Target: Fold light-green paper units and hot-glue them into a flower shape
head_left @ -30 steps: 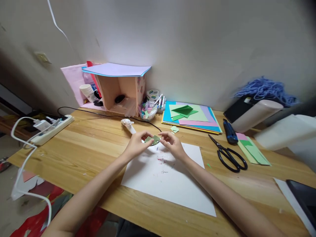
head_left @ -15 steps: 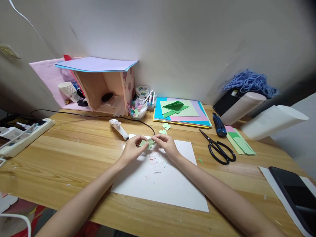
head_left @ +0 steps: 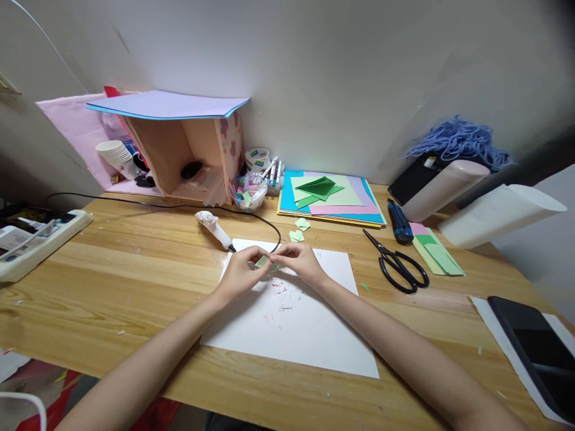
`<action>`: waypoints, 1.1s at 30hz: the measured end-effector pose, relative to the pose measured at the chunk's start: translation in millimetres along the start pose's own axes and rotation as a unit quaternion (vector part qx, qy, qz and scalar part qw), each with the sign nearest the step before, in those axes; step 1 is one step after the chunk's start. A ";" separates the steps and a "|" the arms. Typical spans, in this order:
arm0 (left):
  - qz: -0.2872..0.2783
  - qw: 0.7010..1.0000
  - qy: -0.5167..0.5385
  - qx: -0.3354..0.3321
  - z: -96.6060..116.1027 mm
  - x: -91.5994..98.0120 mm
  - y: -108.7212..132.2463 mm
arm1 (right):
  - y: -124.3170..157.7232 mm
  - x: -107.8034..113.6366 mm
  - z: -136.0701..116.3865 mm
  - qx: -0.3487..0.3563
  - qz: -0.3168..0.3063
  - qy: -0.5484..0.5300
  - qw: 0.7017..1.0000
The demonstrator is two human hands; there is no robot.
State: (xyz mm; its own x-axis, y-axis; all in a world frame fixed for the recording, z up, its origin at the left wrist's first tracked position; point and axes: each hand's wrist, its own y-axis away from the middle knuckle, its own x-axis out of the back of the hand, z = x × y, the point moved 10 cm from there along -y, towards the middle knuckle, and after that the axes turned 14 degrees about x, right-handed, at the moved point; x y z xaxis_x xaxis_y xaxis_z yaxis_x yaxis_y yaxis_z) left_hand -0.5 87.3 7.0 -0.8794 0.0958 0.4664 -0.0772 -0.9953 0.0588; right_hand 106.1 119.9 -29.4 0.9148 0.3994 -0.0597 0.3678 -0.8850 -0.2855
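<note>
A small piece of light green paper (head_left: 262, 262) is pinched between my two hands, above the top part of a marked white sheet (head_left: 309, 335). My left hand (head_left: 245, 269) grips it from the left with thumb and fingers together. From the right, my right hand (head_left: 299, 262) closes on its other side, the fingertips of both hands meeting. Most of the paper is hidden by my fingers. Just beyond the hands lie two small folded green paper hearts (head_left: 296, 236). A white glue gun (head_left: 214, 230) rests left of the sheet.
Black scissors (head_left: 398, 263), a blue cutter (head_left: 399, 221) and green strips (head_left: 438, 254) lie right. Colored paper (head_left: 345, 209) is stacked at the back, beside a tub of scraps (head_left: 249, 196) and an open box (head_left: 188, 155). A phone (head_left: 534, 347) lies front right.
My fingertips have come together over the green paper, covering more of it. The view has shifted slightly, and both hearts now show more fully.
</note>
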 end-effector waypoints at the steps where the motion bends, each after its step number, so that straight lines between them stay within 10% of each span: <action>1: 0.000 1.000 -0.003 -0.003 1.0 -0.2 0.7 | 0.3 -0.3 -1.4 0.002 0.003 -0.009 1.000; 19: 0.038 0.999 -0.028 -0.021 7.8 11.7 3.9 | -5.0 26.8 18.2 -0.059 0.117 -0.155 0.979; 26: 0.031 0.978 -0.167 -0.118 24.9 0.4 13.3 | -3.9 -8.1 1.6 -0.030 -0.072 -0.006 0.997; 33: 0.060 0.939 -0.285 -0.184 31.5 -6.6 18.0 | -4.0 -5.8 -3.8 -0.013 -0.072 -0.016 0.997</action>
State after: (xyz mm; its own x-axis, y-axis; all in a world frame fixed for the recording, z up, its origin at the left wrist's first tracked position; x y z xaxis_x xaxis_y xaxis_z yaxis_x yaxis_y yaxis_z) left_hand 18.7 69.2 32.7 -0.5061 -0.1289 0.8528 -0.2438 -0.9271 -0.2848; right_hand 100.0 120.2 -24.4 0.8466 0.5299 -0.0505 0.4995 -0.8236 -0.2688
